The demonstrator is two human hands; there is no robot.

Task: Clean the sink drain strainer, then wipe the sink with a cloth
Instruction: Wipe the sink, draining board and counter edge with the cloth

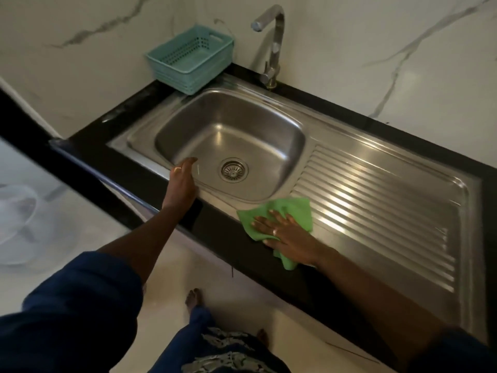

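Observation:
A stainless steel sink [269, 122] is set in a black counter, and a round metal drain strainer [233, 170] sits in the bottom of its basin. My left hand [181, 184] rests flat on the front rim of the basin, fingers together, holding nothing. My right hand [287, 232] presses flat on a green cloth [298, 211] that lies on the sink's front rim, between the basin and the ribbed drainboard [376, 205]. Part of the cloth hangs over the black counter edge.
A chrome tap [274, 47] stands behind the basin. A stack of teal plastic baskets [191, 57] sits at the back left corner. The marble wall rises behind. The black counter edge [223, 238] runs in front, with my bare feet on the pale floor below.

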